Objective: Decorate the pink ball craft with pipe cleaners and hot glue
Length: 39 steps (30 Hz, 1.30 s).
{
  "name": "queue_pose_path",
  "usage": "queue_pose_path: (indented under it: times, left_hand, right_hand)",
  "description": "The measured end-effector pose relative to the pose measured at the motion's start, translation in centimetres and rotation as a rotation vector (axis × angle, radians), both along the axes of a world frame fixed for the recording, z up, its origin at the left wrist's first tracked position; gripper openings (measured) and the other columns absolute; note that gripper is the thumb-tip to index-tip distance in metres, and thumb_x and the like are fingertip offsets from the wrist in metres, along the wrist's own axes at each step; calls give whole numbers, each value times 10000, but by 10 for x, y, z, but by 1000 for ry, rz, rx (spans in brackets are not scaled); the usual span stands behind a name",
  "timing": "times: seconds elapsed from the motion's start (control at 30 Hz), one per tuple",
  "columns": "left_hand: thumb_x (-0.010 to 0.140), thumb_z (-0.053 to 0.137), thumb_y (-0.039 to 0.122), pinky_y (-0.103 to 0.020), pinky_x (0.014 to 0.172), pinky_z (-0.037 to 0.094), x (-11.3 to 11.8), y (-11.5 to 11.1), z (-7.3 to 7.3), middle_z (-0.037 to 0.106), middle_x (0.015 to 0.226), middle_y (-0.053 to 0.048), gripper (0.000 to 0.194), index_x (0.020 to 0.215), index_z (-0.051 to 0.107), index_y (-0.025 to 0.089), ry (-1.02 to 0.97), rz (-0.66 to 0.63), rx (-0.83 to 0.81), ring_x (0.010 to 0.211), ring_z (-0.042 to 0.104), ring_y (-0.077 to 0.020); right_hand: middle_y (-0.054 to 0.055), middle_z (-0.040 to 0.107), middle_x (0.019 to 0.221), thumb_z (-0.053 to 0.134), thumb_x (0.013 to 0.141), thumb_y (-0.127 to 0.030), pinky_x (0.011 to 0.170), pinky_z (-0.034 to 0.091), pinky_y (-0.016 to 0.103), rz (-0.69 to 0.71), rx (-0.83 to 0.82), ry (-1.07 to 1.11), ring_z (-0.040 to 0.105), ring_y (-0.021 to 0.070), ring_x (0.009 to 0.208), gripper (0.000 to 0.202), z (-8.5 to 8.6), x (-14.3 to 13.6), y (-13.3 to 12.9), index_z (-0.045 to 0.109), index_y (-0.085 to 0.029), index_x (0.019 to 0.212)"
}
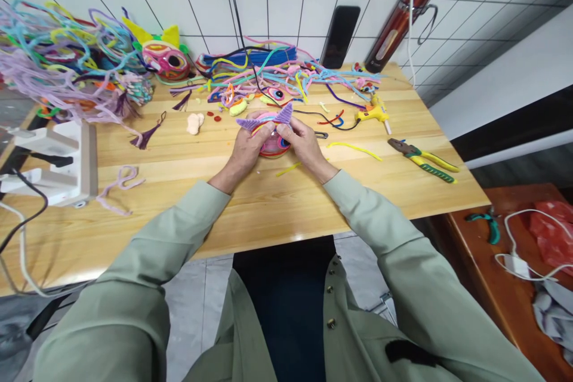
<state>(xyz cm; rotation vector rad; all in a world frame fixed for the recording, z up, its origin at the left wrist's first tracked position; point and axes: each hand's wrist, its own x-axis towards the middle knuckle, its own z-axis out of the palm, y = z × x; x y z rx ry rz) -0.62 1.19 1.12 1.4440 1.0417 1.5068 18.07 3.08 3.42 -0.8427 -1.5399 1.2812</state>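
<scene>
Between both hands, just above the wooden table (179, 233), is a pipe-cleaner animal face (273, 146) with purple pointed ears, a pink body and a round blue-and-black eye. My left hand (248, 149) grips its left side, thumb pressed on the front below the ears. On the other side my right hand (307, 146) holds it, its thumb near the right ear. The fingers of both hands partly cover the face. Close to the right hand lie a black hair clip (321, 135) and a yellow pipe cleaner (356, 148).
Pipe cleaners (67, 65) pile up at the left beside a finished yellow-eared face (165, 59). A yellow glue gun (376, 110) and pliers (423, 160) lie at the right. A phone (341, 36) and a red flask (398, 27) lean on the wall. A power strip (87, 161) stands left.
</scene>
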Motion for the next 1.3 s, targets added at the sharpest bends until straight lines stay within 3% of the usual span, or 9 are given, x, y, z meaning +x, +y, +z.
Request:
queue_pose_path:
  times: [0.23,0.53,0.7,0.83,1.03,1.3]
  left_hand:
    - [951,874,779,-465,1186,642,1,3,-3,857,1322,-95,643,1282,797,233,-39,-14,-4,1281,800,-322]
    - [920,903,788,-425,1229,614,2,0,-2,849,1344,-90,663,1273,806,236,-65,-4,-39,1314,788,-297]
    - [975,775,874,-468,1237,623,-5,3,-9,834,1441,-103,719,1355,771,263,-149,-82,-73,1374,791,-314]
    - [945,834,847,-462,1272,611,-7,6,-11,827,1487,-102,721,1366,764,266,-164,-154,-105,1405,789,-314]
    - [954,850,811,-466,1291,609,-3,6,-10,837,1487,-89,680,1340,789,255,-143,-105,-84,1421,780,-318]
    - [968,773,891,-517,1276,626,0,4,-5,834,1481,-131,812,1426,738,221,-157,-138,-94,1421,788,-351]
  right_hand:
    - [58,868,1296,793,916,-880,1230,595,453,-30,22,-15,743,327,1335,706,-1,-2,-2,882,-256,1233]
    - [62,881,1317,836,877,-886,1201,611,457,-4,41,25,767,323,1318,745,-8,-1,4,874,-241,1247]
    - [55,881,1377,831,882,-895,1216,604,449,-8,34,8,773,315,1337,759,-11,1,5,859,-261,1298]
    - [42,889,1332,822,888,-896,1164,621,444,-14,26,2,781,312,1279,745,-11,1,5,863,-272,1293]
    - [23,896,1214,824,893,-889,1136,630,440,-37,26,-11,784,295,1166,713,-10,1,4,885,-269,1238]
    - [17,895,1213,862,897,-830,1227,601,461,-36,2,36,791,305,1243,633,-12,1,5,880,-286,1219]
